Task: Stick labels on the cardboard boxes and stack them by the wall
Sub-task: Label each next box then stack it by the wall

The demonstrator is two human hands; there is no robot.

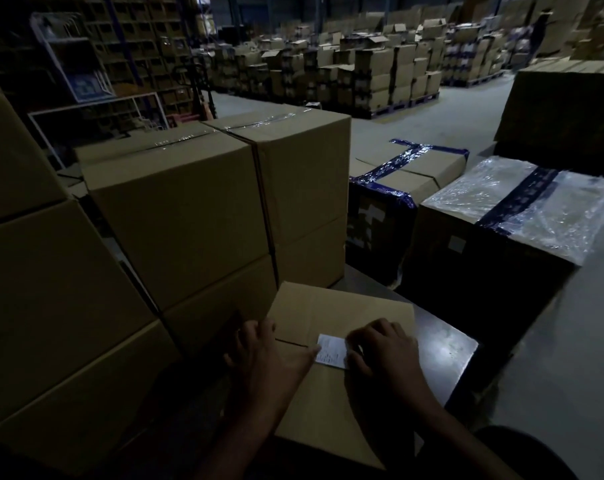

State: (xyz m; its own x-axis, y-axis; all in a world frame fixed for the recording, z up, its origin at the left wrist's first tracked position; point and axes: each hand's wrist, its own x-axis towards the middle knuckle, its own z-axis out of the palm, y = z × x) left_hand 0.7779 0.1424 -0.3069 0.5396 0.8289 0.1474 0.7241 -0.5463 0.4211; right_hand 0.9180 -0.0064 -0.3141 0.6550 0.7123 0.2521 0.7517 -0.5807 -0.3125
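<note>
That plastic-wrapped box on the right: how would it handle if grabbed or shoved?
The plastic-wrapped box is probably slippery on top: the film is loose, glossy and wrinkled, so it may slide or tear under fingers. Broad and squat, it seems unlikely to tip. Its weight cannot be judged.

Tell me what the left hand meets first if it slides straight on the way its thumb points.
The white label: the left hand's thumb tip already touches its left edge on the cardboard box. Past the label sits the right hand, pressing the label's other edge.

The boxes (176,216) are matt brown cardboard sealed with shiny clear tape (259,121). The label (332,351) is white paper. One carton wears crinkled glossy plastic film (522,202). The floor (466,112) looks smooth concrete.
</note>
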